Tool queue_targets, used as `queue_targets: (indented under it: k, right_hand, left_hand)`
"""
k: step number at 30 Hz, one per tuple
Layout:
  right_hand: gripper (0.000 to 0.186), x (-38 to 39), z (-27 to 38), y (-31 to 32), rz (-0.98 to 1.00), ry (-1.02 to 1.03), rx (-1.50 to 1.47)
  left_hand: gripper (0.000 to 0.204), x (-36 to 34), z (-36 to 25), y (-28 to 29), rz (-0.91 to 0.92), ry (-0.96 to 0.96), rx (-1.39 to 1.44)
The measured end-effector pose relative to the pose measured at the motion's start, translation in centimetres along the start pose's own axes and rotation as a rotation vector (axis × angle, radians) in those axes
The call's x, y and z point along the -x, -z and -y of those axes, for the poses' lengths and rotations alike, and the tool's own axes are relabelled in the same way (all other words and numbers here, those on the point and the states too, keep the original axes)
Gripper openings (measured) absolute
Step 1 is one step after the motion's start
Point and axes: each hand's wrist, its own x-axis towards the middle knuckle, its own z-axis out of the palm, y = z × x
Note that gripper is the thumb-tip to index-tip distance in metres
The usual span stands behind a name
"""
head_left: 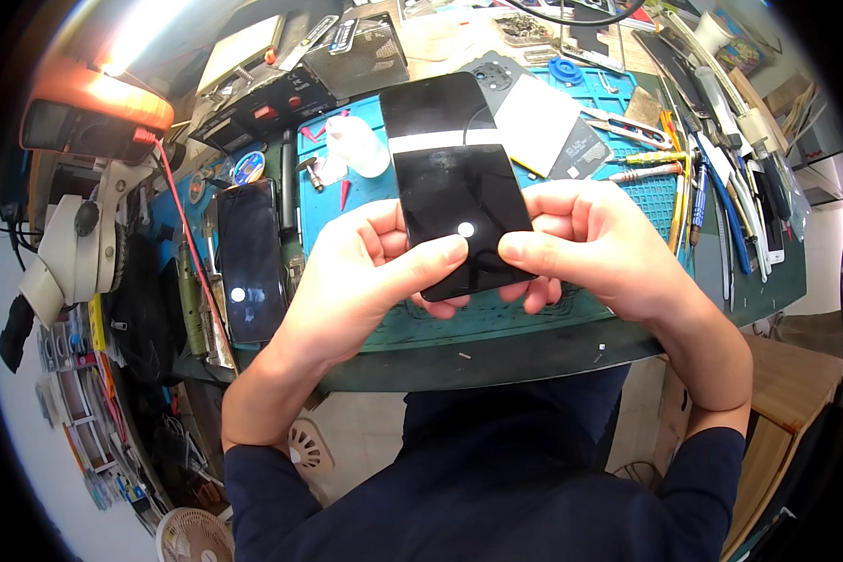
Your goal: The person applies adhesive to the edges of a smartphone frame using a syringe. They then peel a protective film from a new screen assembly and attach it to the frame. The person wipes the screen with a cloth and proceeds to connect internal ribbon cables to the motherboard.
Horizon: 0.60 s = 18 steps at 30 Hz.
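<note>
A glossy black phone-like panel (454,192) is held up over the workbench by both hands, its dark face toward me. My left hand (379,258) grips its lower left edge, thumb on the face and fingers curled behind. My right hand (581,244) pinches the lower right corner the same way. Beyond its top edge lie a white strip and a second black panel (438,101); I cannot tell whether these are joined to the held one. A small white light spot shows near the left thumb.
A dark phone (253,248) lies at left, near an orange multimeter (94,112) with a red lead. A translucent bottle (358,147) stands on the blue mat (320,211). Tweezers (632,128), screwdrivers and a white sheet (537,122) are at right. A microscope-like white arm (70,244) stands far left.
</note>
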Motion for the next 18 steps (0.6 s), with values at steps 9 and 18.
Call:
queue_targets:
  k: [9, 18]
  right_hand:
    - [0.033, -0.1, -0.4, -1.0, -0.035, 0.053, -0.042]
    - [0.035, -0.3, -0.3, -0.5, -0.009, 0.044, 0.019]
  left_hand:
    - [0.033, 0.3, 0.4, -0.6, -0.029, -0.088, -0.031]
    - [0.034, 0.3, 0.4, -0.3, 0.011, -0.064, 0.009]
